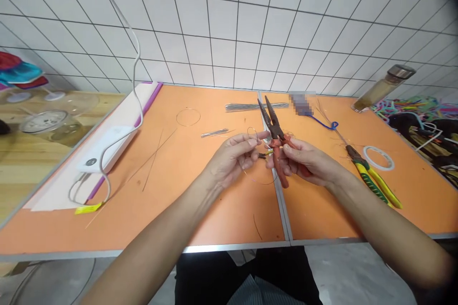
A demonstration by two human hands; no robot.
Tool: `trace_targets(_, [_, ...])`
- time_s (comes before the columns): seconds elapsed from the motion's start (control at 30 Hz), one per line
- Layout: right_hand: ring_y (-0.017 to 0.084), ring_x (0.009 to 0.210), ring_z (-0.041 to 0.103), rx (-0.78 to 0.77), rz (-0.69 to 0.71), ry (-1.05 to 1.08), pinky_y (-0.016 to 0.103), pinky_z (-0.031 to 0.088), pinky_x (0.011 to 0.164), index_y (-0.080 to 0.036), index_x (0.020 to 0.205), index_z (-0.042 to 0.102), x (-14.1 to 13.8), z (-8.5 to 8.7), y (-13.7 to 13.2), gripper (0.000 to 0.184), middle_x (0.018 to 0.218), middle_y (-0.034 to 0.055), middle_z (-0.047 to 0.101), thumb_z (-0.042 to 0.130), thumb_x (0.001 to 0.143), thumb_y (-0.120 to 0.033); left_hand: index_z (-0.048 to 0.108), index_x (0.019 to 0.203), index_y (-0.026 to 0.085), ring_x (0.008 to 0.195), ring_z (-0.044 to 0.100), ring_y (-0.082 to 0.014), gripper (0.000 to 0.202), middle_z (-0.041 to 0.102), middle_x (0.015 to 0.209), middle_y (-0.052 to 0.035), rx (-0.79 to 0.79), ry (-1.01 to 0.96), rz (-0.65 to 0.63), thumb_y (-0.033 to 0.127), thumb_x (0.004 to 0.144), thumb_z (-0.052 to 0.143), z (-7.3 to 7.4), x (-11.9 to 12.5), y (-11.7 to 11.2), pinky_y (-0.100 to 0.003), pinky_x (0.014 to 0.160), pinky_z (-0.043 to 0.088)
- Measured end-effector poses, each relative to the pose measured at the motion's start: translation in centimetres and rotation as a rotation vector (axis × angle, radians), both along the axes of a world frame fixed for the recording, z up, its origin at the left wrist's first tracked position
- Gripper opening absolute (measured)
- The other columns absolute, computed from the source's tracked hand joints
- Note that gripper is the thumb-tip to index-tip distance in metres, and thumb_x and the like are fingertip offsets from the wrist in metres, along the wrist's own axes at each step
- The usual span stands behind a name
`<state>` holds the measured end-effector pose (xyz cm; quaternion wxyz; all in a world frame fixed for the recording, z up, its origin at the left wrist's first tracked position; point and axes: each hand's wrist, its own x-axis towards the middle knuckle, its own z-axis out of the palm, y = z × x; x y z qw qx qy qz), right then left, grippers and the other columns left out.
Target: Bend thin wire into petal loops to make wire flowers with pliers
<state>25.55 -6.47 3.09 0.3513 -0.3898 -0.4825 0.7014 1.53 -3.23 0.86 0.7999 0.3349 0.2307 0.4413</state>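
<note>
My right hand (308,159) is closed around the red handles of a pair of needle-nose pliers (275,128). Their dark jaws point up and away, slightly apart, with nothing visible between them. Just left of the pliers, my left hand (240,155) pinches a thin wire (252,129), which forms a small loop above the fingertips and curves below both hands. A small dark piece with a yellow part (264,155) shows between the hands; I cannot make out what it is.
On the orange table (222,214) lie a wire ring (188,117), wire bundles (243,106), green-yellow pliers (372,176), a white ring (378,158) and a blue wire piece (322,123). A white power strip (107,150) is at left, a bottle (379,89) at back right.
</note>
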Motion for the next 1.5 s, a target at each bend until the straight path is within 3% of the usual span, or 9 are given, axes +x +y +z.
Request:
trace_targets(0.13, [0.004,0.032,0.017,-0.173,0.204,0.147,0.017,0.024,0.036,-0.020,0.116,0.071,-0.3,-1.5,0.2,0.052,0.056,-0.0068,0.066,0.063,0.110,-0.072,0.079,0.082,0.014,0.068,0.068,-0.0069,0.024,0.077,0.151,-0.0190,0.023,-0.044,0.006,0.028,0.076,0.098,0.4,-0.6,0.2,-0.018,0.046,0.034])
trace_targets(0.23, [0.005,0.028,0.005,-0.315,0.362,0.231,0.019,0.017,0.032,-0.021,0.113,0.071,-0.5,-2.7,0.2,0.065,0.046,-0.0101,0.055,0.041,0.114,-0.079,0.078,0.080,0.014,0.070,0.068,-0.0069,0.022,0.078,0.150,-0.0176,0.033,-0.052,0.037,0.026,0.080,0.096,0.9,-0.9,0.2,-0.018,0.050,0.043])
trace_targets(0.4, [0.006,0.034,0.027,-0.244,0.255,0.133,0.024,0.018,0.034,-0.022,0.125,0.070,-1.7,-3.4,0.1,0.065,0.077,0.0003,0.077,0.061,0.103,-0.083,0.081,0.082,0.014,0.065,0.066,-0.0062,0.011,0.087,0.108,-0.0113,-0.032,0.009,0.163,0.018,0.081,0.092,0.9,-0.8,0.7,-0.019,0.061,0.056])
trace_targets(0.5, [0.009,0.052,0.046,-0.014,0.084,-0.154,0.024,0.029,0.042,-0.024,0.132,0.069,-2.4,-3.0,-0.3,0.058,0.095,0.0020,0.076,0.088,0.092,-0.063,0.084,0.085,0.013,0.062,0.065,-0.0062,0.009,0.084,0.092,-0.0085,-0.047,0.060,0.193,0.018,0.083,0.091,0.4,-0.8,1.1,-0.019,0.060,0.055])
trace_targets(0.6, [0.012,0.060,0.051,0.083,0.027,-0.369,0.026,0.039,0.049,-0.023,0.125,0.070,-2.8,-2.7,-0.7,0.041,0.087,-0.0004,0.070,0.088,0.093,-0.042,0.084,0.085,0.011,0.062,0.066,-0.0062,0.010,0.084,0.093,-0.0097,-0.045,0.094,0.170,0.019,0.084,0.090,0.2,-0.7,1.1,-0.019,0.059,0.055])
trace_targets(0.77, [0.018,0.070,0.063,-0.016,0.000,-0.256,0.029,0.040,0.051,-0.018,0.123,0.071,-2.2,-3.2,-0.8,0.042,0.101,0.0102,0.078,0.079,0.099,-0.051,0.079,0.081,0.011,0.066,0.067,-0.0056,0.012,0.084,0.108,-0.0110,-0.076,0.080,0.207,0.016,0.081,0.090,0.3,-0.6,1.0,-0.019,0.056,0.052])
trace_targets(0.97, [0.014,0.058,0.051,0.102,-0.080,-0.250,0.036,0.046,0.057,-0.021,0.113,0.079,-0.4,-2.1,-0.4,0.033,0.122,0.0116,0.083,0.076,0.105,-0.053,0.077,0.082,0.011,0.054,0.059,-0.0051,0.014,0.076,0.085,-0.0045,-0.125,0.150,0.214,0.019,0.081,0.089,0.2,-0.6,1.1,-0.019,0.046,0.043])
trace_targets(1.17, [0.017,0.060,0.052,0.005,-0.084,-0.241,0.036,0.036,0.056,-0.023,0.140,0.075,0.3,-0.3,-0.5,0.052,0.110,0.0119,0.086,0.077,0.101,-0.057,0.073,0.077,0.012,0.049,0.055,-0.0046,0.013,0.074,0.077,-0.0037,-0.165,0.214,0.238,0.015,0.080,0.086,0.4,-0.5,1.1,-0.018,0.042,0.038])
trace_targets(1.5, [0.012,0.050,0.050,0.117,0.019,-0.287,0.035,0.029,0.051,-0.021,0.100,0.076,-0.2,0.1,0.1,0.042,0.091,0.0056,0.074,0.075,0.105,-0.062,0.072,0.073,0.011,0.048,0.054,-0.0055,0.015,0.074,0.075,-0.0052,-0.190,0.222,0.222,0.014,0.086,0.080,0.3,-0.4,1.0,-0.019,0.041,0.040])
